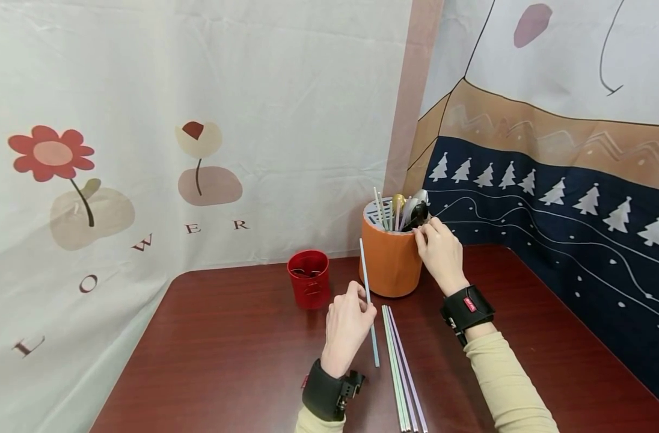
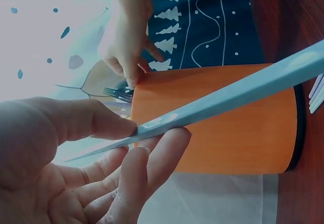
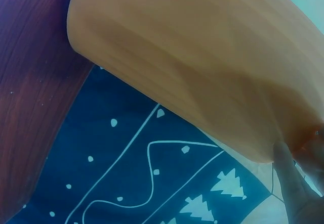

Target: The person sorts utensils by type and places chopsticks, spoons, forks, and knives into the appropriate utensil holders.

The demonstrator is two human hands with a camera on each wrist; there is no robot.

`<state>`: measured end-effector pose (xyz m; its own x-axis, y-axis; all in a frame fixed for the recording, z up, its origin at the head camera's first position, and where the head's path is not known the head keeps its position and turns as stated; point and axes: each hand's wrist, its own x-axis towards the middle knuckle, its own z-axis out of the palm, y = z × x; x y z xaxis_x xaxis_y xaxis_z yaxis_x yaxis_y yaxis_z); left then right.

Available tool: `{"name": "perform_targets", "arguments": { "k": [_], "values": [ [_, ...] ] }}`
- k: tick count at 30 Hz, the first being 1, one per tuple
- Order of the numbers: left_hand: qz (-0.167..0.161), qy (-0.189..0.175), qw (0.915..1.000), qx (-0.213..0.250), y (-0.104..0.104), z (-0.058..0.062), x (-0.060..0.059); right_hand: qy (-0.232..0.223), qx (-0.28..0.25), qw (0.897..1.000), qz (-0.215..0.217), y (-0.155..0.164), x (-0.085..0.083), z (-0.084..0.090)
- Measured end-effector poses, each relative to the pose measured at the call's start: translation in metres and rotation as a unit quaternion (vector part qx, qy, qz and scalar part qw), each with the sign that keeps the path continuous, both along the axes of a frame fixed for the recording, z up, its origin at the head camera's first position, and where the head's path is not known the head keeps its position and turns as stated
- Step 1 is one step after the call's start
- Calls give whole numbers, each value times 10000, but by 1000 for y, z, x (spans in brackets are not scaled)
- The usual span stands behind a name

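My left hand [image 1: 347,328] sits low in the centre of the head view, pinching 1 pale blue straw [image 1: 368,300] between thumb and fingertips. The left wrist view shows that clamp up close: the thumb lies on top of the straw and the fingers [image 2: 152,155] curl under it. The straw rises tilted up from the hand, its top end level with the side of the orange holder and its lower end sticking out below the hand over the table.

Just right of that hand, along the lower centre of the frame, a small bundle of loose straws [image 1: 400,367] lies flat on the dark red table [image 1: 226,361], running toward the bottom edge. I count about 3, in green, white and lilac shades.

Further back, my right hand [image 1: 440,252] is at the rim of the orange holder [image 1: 390,258], on its right side, fingers curled onto the rim by the handles standing there. I cannot tell whether it grips the rim alone or 1 of the utensils too. The right wrist view shows only the holder's orange wall with fingertips at the edge.

The holder stands in the middle of the frame and carries spoons [image 1: 416,207] and a few upright straws. To its left, near but apart, stands a small red cup [image 1: 309,279].

Behind everything hang printed cloth backdrops.
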<state>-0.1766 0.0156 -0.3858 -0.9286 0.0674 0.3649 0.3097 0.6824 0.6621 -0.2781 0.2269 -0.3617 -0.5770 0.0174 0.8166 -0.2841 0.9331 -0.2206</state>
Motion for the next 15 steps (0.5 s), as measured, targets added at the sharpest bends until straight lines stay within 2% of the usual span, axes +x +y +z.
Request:
{"name": "perform_targets", "arguments": {
  "k": [7, 15],
  "values": [
    [29, 1, 10000, 59, 1, 2, 0, 28, 7, 10000, 11, 0, 0, -1],
    [5, 235, 9996, 131, 1, 2, -1, 25, -17, 10000, 12, 0, -1, -2]
  ]
}}
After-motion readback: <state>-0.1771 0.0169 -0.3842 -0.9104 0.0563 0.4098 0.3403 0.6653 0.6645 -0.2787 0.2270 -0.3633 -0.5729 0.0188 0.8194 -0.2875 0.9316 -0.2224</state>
